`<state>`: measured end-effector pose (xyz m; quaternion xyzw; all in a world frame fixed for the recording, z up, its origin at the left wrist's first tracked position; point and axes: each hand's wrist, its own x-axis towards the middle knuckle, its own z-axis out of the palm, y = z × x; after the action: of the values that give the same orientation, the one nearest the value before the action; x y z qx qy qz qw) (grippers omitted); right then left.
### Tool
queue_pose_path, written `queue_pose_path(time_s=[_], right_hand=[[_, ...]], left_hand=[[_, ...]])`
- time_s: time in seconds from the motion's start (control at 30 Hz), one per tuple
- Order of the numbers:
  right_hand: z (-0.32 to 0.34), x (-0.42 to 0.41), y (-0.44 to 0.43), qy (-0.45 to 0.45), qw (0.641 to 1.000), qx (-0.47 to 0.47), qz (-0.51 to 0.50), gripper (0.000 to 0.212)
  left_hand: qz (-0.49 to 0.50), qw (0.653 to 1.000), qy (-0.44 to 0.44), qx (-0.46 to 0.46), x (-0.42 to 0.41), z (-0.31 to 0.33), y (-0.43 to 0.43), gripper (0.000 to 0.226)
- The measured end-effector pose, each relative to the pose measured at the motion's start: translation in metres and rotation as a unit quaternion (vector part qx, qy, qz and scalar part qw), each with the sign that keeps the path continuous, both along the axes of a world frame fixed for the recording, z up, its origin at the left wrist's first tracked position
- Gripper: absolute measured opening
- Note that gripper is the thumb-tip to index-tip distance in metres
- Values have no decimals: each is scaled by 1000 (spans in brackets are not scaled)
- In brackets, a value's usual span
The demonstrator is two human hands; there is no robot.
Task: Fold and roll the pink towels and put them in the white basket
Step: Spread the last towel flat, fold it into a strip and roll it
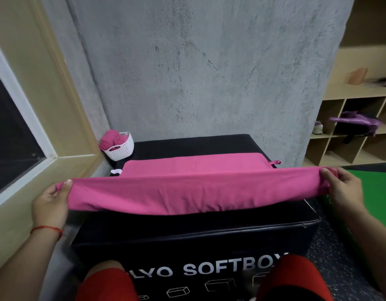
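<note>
One black soft box [187, 233] fills the middle and serves as the folding surface. Across it, from 9 to 3 o'clock, lies the pink towel [187, 192], its near edge lifted and stretched taut, probably so the fold lands straight. The left hand [50, 205] and right hand [343, 187] each pinch one end of that edge. At 11 o'clock the white basket [122, 152] holds rolled towels [110, 141], clear of the folding.

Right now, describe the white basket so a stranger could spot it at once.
Find the black soft box against the grey wall. At its far left corner, beside the window frame, sits the white basket. It alone is white latticed plastic, holding rolled pink towels.
</note>
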<state>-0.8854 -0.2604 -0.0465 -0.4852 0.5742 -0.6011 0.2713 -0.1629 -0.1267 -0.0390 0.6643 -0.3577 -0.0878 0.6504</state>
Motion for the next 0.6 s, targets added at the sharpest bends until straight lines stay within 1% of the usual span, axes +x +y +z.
queue_pose_path(time_s=[0.1, 0.2, 0.3, 0.47, 0.6], right_hand=[[3, 5, -9, -1, 1000, -14, -15, 21], [-3, 11, -28, 17, 999, 0, -38, 24], [-8, 20, -54, 38, 997, 13, -62, 25], [-1, 36, -106, 68, 994, 29, -78, 29], [-1, 44, -164, 86, 991, 38, -94, 34]], left_hand=[[5, 1000, 0, 7, 5, -6, -10, 38], [-1, 1000, -9, 23, 4, -14, -25, 33], [19, 999, -19, 43, 7, -17, -47, 30], [49, 994, -46, 85, 18, -12, -98, 31], [55, 991, -77, 90, 32, -8, -153, 32]])
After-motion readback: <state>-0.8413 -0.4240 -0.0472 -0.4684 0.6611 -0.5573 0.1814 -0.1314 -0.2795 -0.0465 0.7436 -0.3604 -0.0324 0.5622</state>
